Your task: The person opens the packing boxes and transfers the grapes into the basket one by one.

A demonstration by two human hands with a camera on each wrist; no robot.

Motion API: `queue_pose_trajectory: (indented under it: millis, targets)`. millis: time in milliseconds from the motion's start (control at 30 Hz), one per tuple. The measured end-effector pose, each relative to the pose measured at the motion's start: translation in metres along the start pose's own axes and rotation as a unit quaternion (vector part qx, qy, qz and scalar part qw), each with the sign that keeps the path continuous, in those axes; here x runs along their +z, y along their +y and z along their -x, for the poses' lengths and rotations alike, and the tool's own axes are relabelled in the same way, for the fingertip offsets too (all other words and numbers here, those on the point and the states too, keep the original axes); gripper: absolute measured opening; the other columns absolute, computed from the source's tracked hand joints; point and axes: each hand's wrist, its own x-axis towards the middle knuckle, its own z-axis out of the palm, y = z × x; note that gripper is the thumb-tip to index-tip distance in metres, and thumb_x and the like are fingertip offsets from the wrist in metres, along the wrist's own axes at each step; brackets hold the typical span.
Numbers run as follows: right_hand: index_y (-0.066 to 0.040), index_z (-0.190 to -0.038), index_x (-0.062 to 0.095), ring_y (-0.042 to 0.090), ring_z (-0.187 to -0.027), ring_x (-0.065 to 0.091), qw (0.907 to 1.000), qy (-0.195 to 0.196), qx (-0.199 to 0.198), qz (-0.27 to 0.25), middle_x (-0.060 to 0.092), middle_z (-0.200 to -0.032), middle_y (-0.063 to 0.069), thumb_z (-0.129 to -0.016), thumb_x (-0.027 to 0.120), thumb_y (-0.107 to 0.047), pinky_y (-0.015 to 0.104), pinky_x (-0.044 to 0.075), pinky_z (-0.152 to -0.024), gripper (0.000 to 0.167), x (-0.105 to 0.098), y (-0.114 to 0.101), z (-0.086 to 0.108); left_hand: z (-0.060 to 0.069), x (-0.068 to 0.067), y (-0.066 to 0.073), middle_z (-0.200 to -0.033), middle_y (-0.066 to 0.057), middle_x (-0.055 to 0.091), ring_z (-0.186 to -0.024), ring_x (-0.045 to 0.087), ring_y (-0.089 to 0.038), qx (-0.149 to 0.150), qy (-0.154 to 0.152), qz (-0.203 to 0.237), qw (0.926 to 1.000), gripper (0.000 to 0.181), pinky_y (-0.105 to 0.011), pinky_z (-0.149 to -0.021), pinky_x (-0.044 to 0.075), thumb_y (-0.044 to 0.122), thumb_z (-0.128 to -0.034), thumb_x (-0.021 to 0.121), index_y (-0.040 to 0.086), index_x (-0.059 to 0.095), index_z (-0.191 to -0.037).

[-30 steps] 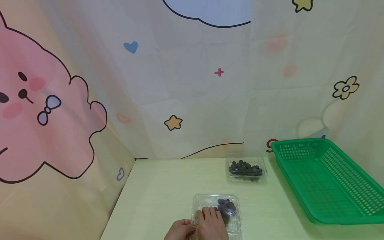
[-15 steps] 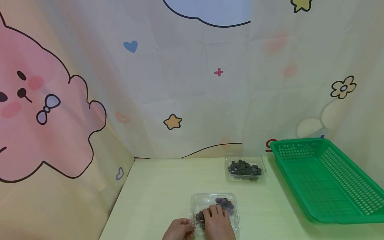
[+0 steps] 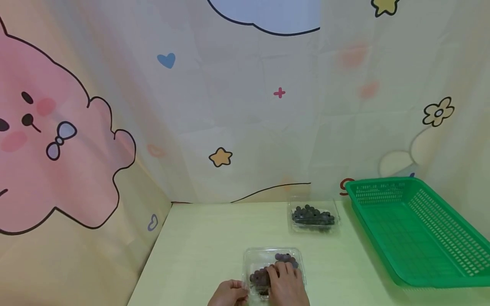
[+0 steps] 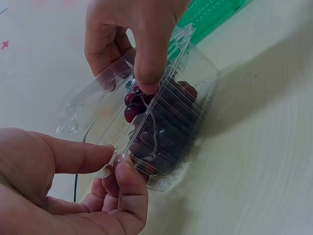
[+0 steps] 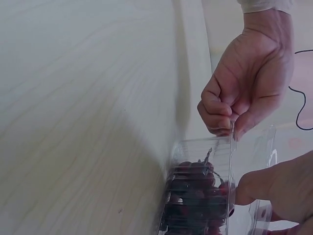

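The left hand [image 3: 227,293] pinches the plastic clamshell [image 3: 255,257]; the right hand [image 3: 287,284] bends over grapes [image 3: 260,278] inside it, grip unclear. Arranging these seems the present step; next move probably needs the clamshell steady.

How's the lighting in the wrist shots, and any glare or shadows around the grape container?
Left wrist view: dim, pale glints on the clear plastic clamshell, a broad soft shadow across the table; right wrist view: also dim, glints on the clamshell's edges, soft shadow beside it.
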Motion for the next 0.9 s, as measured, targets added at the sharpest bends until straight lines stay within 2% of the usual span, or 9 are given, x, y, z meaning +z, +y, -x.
queue_pose_trajectory:
  millis: [233, 400, 533, 700, 900]
  targets:
    - [-0.014, -0.107, 0.072, 0.027, -0.093, 0.052, 0.9999, -0.004, 0.014, 0.002, 0.057, -0.1, 0.005, -0.076, 0.089, -0.024, 0.05, 0.047, -0.077, 0.037, -0.002, 0.008, 0.002, -0.001, 0.0, 0.0, -0.078, -0.001, 0.063, -0.066, 0.061, -0.008, -0.002, -0.001, 0.021, 0.9998, 0.006, -0.021, -0.062, 0.052, 0.0, -0.0975, 0.063, -0.003, 0.061, -0.093]
    - [-0.014, -0.106, 0.07, 0.027, -0.094, 0.053, 0.9998, -0.006, 0.015, -0.01, 0.057, -0.099, 0.004, -0.076, 0.089, -0.025, 0.05, 0.048, -0.077, 0.036, -0.006, 0.015, 0.005, -0.001, -0.002, 0.0, -0.08, -0.001, 0.064, -0.067, 0.062, -0.009, -0.009, -0.006, 0.013, 0.9999, 0.006, -0.021, -0.064, 0.053, 0.001, -0.0983, 0.063, -0.002, 0.061, -0.094]
    - [-0.015, -0.103, 0.071, 0.029, -0.094, 0.054, 0.9994, -0.011, 0.032, -0.006, 0.057, -0.1, 0.005, -0.077, 0.089, -0.025, 0.051, 0.048, -0.077, 0.033, -0.009, 0.022, 0.006, -0.002, -0.004, -0.001, -0.081, -0.002, 0.065, -0.069, 0.062, -0.01, -0.019, -0.008, 0.014, 0.9997, 0.006, -0.022, -0.065, 0.053, 0.001, -0.0991, 0.063, -0.002, 0.061, -0.094]
    - [-0.015, -0.101, 0.072, 0.029, -0.093, 0.054, 0.9988, -0.018, 0.044, 0.012, 0.058, -0.099, 0.005, -0.078, 0.086, -0.029, 0.051, 0.049, -0.077, 0.03, -0.01, 0.029, 0.01, -0.003, -0.006, -0.002, -0.078, 0.0, 0.065, -0.068, 0.062, -0.008, -0.013, -0.009, 0.007, 0.9999, 0.007, -0.021, -0.064, 0.053, 0.0, -0.0982, 0.064, -0.001, 0.061, -0.092]
    - [-0.014, -0.101, 0.071, 0.03, -0.094, 0.055, 0.9982, -0.013, 0.057, 0.014, 0.06, -0.102, 0.007, -0.075, 0.088, -0.041, 0.051, 0.05, -0.078, 0.042, -0.011, 0.037, 0.014, 0.001, -0.005, 0.002, -0.078, 0.001, 0.065, -0.068, 0.061, -0.007, -0.007, -0.013, 0.007, 0.9999, 0.008, -0.02, -0.064, 0.052, 0.001, -0.0984, 0.065, -0.001, 0.062, -0.092]
